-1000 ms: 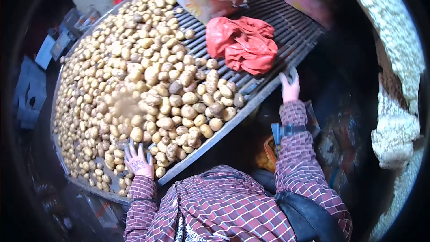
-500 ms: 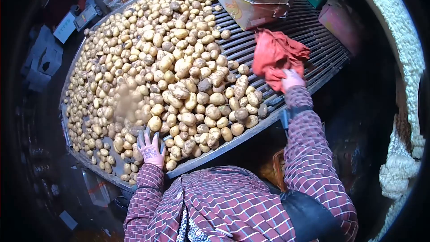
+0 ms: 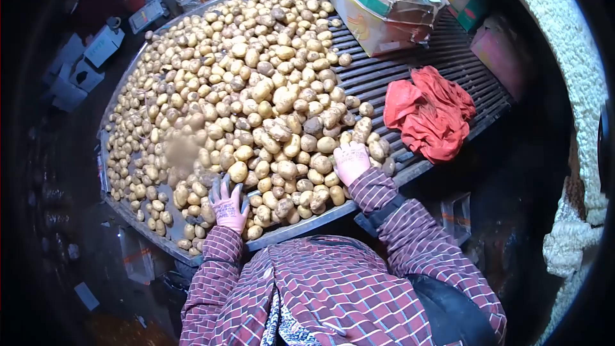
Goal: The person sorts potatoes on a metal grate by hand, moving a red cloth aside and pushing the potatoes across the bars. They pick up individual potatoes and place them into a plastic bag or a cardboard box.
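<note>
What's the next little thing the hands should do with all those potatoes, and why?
I think the right hand might gently curl its fingers around one potato. It's on the potatoes at the near side of the pile, so it needn't reach far. The crumpled red bundle lies off to the side on the slats, out of its way.

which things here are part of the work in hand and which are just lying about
In use:
- potatoes, both hands on them: left hand, right hand
- slatted table, bearing them

Seemingly just lying about:
- crumpled red bag, on the slats
- cardboard box, behind it
- pale boxes, off the table
</note>
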Demonstrator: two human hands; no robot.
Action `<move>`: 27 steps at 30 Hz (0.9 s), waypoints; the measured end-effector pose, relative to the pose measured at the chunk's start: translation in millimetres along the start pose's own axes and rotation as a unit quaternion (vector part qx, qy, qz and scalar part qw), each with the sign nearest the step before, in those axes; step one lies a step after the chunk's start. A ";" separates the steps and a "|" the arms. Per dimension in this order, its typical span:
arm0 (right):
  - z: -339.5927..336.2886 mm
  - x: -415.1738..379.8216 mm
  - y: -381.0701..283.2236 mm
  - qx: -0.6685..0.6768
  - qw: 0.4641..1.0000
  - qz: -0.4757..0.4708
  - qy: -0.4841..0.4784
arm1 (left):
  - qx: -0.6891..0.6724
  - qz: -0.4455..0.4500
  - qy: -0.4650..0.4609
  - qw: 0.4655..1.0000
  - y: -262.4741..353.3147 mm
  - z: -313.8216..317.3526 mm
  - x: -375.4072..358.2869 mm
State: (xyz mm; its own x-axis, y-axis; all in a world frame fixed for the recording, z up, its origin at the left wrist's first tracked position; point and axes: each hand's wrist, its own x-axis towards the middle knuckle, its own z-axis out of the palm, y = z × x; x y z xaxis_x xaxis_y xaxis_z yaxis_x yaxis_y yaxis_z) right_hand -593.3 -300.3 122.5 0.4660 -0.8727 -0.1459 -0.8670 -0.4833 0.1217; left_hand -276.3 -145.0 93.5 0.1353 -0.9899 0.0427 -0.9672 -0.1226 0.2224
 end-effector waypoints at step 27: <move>-86.3 204.9 -107.0 0.141 0.982 -0.047 -0.115 | -0.869 -0.237 -0.285 0.328 19.4 -53.6 -14.4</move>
State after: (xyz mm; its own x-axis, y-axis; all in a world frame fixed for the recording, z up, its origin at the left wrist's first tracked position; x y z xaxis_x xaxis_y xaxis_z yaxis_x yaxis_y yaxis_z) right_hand -389.8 -433.5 164.3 0.5217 -0.7712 -0.3648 -0.8519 -0.4937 -0.1747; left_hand -285.6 -129.3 149.4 -0.3596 -0.8022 -0.4766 0.7838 -0.5368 0.3121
